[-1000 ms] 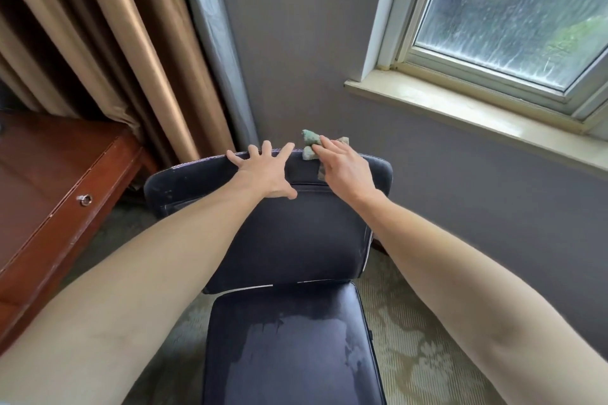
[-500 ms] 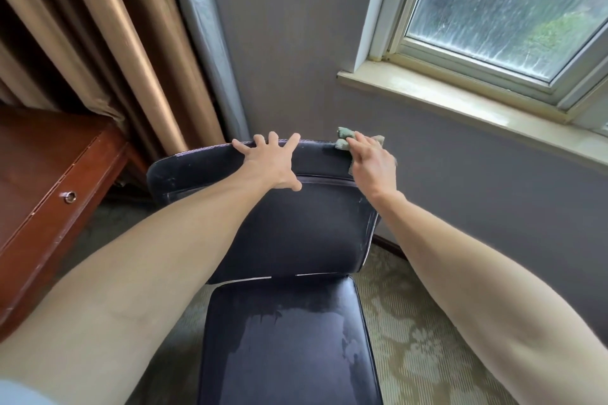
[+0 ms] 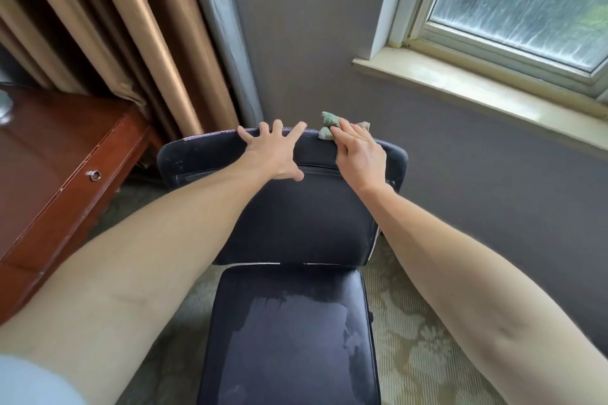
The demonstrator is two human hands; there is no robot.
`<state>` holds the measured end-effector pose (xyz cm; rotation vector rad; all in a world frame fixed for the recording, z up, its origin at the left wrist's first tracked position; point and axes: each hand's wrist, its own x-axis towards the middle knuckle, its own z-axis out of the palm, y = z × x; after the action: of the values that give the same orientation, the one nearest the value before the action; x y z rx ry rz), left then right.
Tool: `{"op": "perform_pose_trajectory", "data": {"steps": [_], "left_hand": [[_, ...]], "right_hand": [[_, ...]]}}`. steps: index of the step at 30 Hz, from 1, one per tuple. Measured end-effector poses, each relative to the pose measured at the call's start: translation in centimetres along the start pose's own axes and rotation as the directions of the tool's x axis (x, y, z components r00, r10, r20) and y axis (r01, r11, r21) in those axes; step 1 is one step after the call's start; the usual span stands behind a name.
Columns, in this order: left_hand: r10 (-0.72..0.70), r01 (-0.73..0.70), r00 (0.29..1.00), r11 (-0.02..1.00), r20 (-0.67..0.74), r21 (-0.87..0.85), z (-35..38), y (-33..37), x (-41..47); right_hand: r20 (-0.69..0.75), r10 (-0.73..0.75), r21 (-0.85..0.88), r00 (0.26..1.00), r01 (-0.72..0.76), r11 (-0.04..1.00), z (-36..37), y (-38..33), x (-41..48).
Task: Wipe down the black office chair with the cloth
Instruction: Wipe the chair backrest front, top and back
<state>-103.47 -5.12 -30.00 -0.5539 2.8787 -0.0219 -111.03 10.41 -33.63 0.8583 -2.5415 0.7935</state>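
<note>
A grey wall (image 3: 312, 26) stands ahead of me, with a window (image 3: 526, 0) and its pale sill (image 3: 477, 85) up to the right, tan curtains (image 3: 131, 26) to the left, and a reddish wooden worktop (image 3: 49, 158) below them. On the patterned carpet (image 3: 411, 339), the black office chair (image 3: 296, 223) faces me with its back to the wall. Its seat (image 3: 289, 339) is nearest me and streaked with wet patches, and the top edge of the backrest runs left to right.

Both my arms reach out straight. My left hand (image 3: 274, 154) lies flat on the middle of that top edge, fingers spread wide and holding nothing. My right hand (image 3: 362, 158) is just beside it toward the right corner, palm down, fingers curled over the green cloth (image 3: 329, 120). The cloth is bunched on the top edge of the backrest and pokes out past my fingertips toward the wall.
</note>
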Motion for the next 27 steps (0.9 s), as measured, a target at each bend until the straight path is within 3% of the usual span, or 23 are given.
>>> {"op": "perform_pose_trajectory", "data": {"steps": [4, 9, 13, 23, 27], "left_hand": [[0.003, -0.003, 1.000, 1.000, -0.014, 0.008, 0.0, 0.6, 0.3], [0.025, -0.024, 0.998, 1.000, -0.052, 0.015, 0.2, 0.4, 0.2], [0.027, -0.027, 0.996, 1.000, -0.086, 0.002, 0.6, 0.5, -0.2], [-0.036, 0.034, 0.994, 0.999, -0.104, -0.019, 1.0, -0.6, -0.2], [-0.059, 0.049, 0.995, 0.991, -0.078, -0.126, 0.6, -1.4, -1.1]], "right_hand": [[0.010, -0.022, -0.009, 1.000, 0.022, 1.000, -1.3, 2.7, -0.4], [-0.076, 0.121, 0.005, 0.990, -0.121, 0.993, -2.7, 5.2, -1.8], [-0.037, 0.186, 0.001, 0.982, -0.186, 0.983, -1.8, 4.8, -1.5], [-0.019, -0.010, 0.000, 1.000, 0.010, 1.000, 0.8, 0.3, 0.9], [0.022, 0.023, -0.015, 1.000, -0.023, 1.000, 1.1, -1.9, 1.0]]}}
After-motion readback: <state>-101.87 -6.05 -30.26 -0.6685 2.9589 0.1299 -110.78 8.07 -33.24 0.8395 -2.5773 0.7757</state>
